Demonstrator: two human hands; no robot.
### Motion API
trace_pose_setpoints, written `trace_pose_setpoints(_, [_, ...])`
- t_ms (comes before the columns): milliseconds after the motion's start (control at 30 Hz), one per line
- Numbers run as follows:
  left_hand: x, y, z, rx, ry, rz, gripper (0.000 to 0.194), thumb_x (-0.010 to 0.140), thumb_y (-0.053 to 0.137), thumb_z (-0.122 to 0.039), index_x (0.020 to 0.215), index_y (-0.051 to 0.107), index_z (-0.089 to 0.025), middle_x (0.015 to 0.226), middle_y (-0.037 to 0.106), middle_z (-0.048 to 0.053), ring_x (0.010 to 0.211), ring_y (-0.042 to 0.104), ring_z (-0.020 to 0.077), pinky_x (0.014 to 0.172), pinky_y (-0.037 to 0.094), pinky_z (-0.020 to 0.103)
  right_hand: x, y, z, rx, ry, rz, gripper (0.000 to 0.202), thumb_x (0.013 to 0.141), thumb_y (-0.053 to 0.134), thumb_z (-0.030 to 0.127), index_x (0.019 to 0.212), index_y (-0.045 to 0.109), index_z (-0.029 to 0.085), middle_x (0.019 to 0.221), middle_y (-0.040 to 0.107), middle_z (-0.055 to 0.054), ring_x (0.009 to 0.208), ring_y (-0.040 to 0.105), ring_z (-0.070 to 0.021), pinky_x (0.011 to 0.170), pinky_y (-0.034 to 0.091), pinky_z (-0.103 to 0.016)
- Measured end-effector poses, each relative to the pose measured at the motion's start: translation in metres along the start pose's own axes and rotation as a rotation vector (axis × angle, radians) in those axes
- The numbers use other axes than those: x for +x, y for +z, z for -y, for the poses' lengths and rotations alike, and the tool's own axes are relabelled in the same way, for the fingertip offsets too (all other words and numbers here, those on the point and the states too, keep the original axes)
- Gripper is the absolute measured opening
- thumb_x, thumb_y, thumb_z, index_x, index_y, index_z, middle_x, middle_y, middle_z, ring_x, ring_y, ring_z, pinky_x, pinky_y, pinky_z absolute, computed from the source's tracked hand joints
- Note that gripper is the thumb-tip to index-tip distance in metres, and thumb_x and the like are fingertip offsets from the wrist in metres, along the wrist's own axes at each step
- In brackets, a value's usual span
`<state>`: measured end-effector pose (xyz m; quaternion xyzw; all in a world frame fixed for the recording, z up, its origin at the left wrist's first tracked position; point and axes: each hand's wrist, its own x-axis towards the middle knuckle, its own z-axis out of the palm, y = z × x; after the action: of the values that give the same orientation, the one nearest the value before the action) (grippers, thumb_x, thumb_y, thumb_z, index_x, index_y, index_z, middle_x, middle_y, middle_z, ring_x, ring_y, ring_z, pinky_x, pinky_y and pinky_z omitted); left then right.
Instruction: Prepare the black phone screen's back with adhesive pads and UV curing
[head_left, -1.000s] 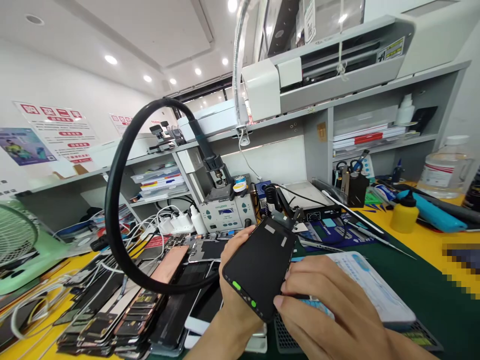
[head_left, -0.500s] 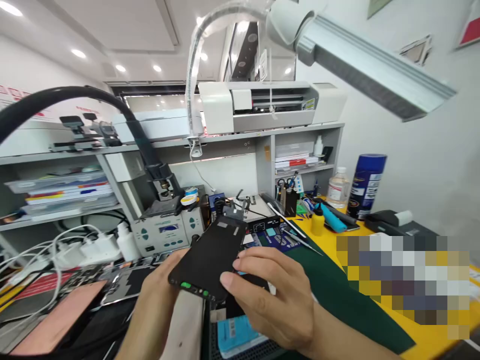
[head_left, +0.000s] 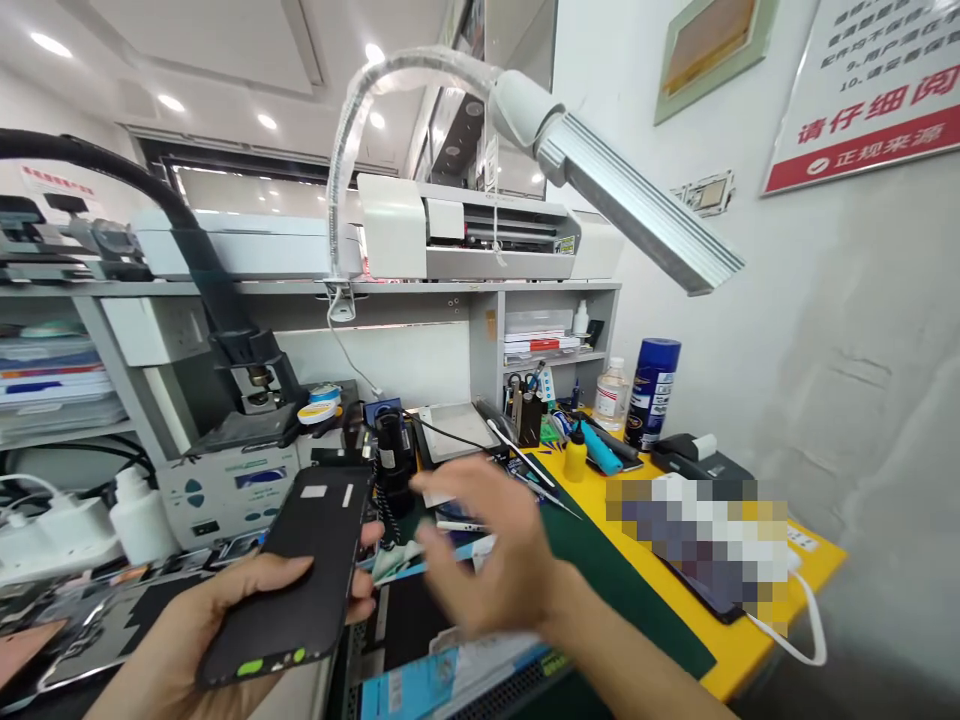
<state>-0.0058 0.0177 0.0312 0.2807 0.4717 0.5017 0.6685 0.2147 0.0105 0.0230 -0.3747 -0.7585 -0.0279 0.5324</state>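
A black phone-shaped panel [head_left: 315, 550] with two small white labels near its top and green spots along its bottom edge lies tilted in my left hand [head_left: 225, 610]. The thumb presses on its face and the fingertips wrap round its right edge. To the right of the panel, my right hand [head_left: 495, 545] hovers with thumb and fingers apart, slightly blurred, holding nothing. Beneath it are a blue packet [head_left: 409, 690] and a dark flat piece [head_left: 420, 610].
A green mat [head_left: 622, 600] covers part of the yellow table [head_left: 814, 545]. Behind stand a blue spray can [head_left: 652, 395], a yellow bottle [head_left: 575, 455] and a grey control unit [head_left: 225, 490]. Phone parts lie at left. A lamp [head_left: 645, 200] hangs overhead.
My right hand has come off the black panel and opened. My left hand still holds the panel, now lower and further left in view. The view has turned to the right.
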Motion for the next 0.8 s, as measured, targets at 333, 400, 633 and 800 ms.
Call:
trace_pose_setpoints(333, [-0.012, 0.008, -0.006, 0.006, 0.080, 0.101, 0.049, 0.072, 0.066, -0.007, 0.121, 0.060, -0.003, 0.112, 0.073, 0.021, 0.085, 0.074, 0.0321, 0.073, 0.063, 0.043, -0.010, -0.018, -0.108, -0.278, 0.668, 0.736, 0.021, 0.094, 0.065, 0.034, 0.098, 0.066, 0.013, 0.095, 0.068, -0.002, 0.078, 0.066, -0.0169, 0.069, 0.057, -0.031])
trace_pose_setpoints(400, [-0.011, 0.008, -0.005, -0.017, 0.071, 0.146, 0.042, 0.078, 0.064, -0.012, 0.118, 0.060, -0.002, 0.108, 0.073, 0.021, 0.077, 0.073, 0.0290, 0.069, 0.062, 0.042, -0.013, -0.012, -0.113, -0.302, 0.690, 0.833, 0.020, 0.094, 0.064, 0.032, 0.102, 0.066, 0.014, 0.102, 0.068, -0.004, 0.084, 0.066, -0.0181, 0.074, 0.057, -0.034])
trace_pose_setpoints(633, [-0.009, 0.005, -0.003, -0.057, 0.133, 0.338, 0.034, 0.088, 0.059, -0.032, 0.114, 0.061, -0.010, 0.113, 0.070, 0.020, 0.071, 0.068, 0.0258, 0.065, 0.057, 0.045, -0.008, -0.015, -0.116, -0.268, 0.588, 0.967, 0.020, 0.094, 0.065, 0.031, 0.101, 0.067, 0.013, 0.104, 0.068, -0.004, 0.086, 0.066, -0.0195, 0.074, 0.057, -0.034])
trace_pose_setpoints(800, [-0.007, 0.001, -0.002, -0.105, 0.105, 0.412, 0.033, 0.089, 0.057, -0.037, 0.110, 0.062, -0.012, 0.106, 0.071, 0.017, 0.070, 0.067, 0.0252, 0.063, 0.056, 0.042, -0.009, -0.013, -0.108, -0.311, 0.517, 0.840, 0.019, 0.094, 0.064, 0.032, 0.096, 0.066, 0.013, 0.096, 0.068, -0.003, 0.081, 0.066, -0.0173, 0.071, 0.056, -0.033])
